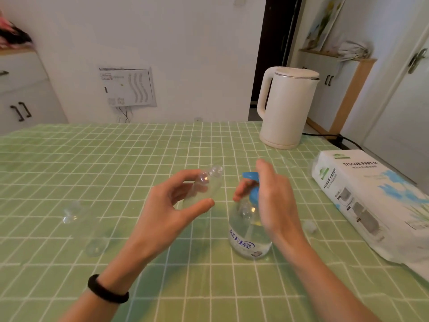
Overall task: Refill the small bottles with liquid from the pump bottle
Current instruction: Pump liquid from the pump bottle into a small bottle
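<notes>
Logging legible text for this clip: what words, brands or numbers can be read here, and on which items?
"TISSUE PAPER" on the top face of the tissue paper pack.
"TISSUE PAPER" again, running along the pack's side face.
Small print beneath those words on the pack: too small to read.
Blue characters on the pump bottle label: too blurred to read.
Printing on the wall panel: too blurred to read.

Home, prob. a dining/kitchen corner. Table (92, 159) w/ green grid-pattern cloth fills the lower frame; cream electric kettle (286, 108) at upper right; tissue paper pack (362, 194) at right edge. White cabinets w/ dark handles (21, 111) at left; wooden-trimmed sideboard (348, 89) upper right beside a door w/ lever handle (416, 60). Wall utility box (127, 87) upper centre-left.
</notes>
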Demonstrator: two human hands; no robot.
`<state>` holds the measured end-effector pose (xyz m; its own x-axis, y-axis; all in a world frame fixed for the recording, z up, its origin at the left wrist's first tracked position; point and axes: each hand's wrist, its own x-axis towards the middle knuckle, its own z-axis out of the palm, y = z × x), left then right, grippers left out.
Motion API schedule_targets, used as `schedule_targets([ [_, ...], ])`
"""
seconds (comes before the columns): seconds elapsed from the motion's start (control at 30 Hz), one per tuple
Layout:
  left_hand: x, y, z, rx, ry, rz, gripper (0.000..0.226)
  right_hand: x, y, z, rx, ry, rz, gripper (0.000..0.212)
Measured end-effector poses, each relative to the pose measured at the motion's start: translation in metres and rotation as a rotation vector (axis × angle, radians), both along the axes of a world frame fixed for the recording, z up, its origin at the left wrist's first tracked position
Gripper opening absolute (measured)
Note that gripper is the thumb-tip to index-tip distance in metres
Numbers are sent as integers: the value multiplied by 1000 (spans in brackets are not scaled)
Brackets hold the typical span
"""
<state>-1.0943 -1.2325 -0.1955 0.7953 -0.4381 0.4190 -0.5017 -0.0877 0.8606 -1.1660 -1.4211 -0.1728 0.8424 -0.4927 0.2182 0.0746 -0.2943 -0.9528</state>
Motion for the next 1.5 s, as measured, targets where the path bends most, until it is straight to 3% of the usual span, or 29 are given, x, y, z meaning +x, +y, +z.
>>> schedule_targets([
  [0.1,6,-3,-1,13,-12,4,44,-4,-2,-11,62,-77,10,69],
  [1.03,12,-14,5,81,-129,38,51,25,-8,-15,44,-128,163,56],
  [1.27,10,-13,5,53,-124,35,50,22,-6,-13,14,-63,131,72],
  [1.5,11,-9,5,50,-132,25,50,21,-4,-10,16,-69,117,66],
])
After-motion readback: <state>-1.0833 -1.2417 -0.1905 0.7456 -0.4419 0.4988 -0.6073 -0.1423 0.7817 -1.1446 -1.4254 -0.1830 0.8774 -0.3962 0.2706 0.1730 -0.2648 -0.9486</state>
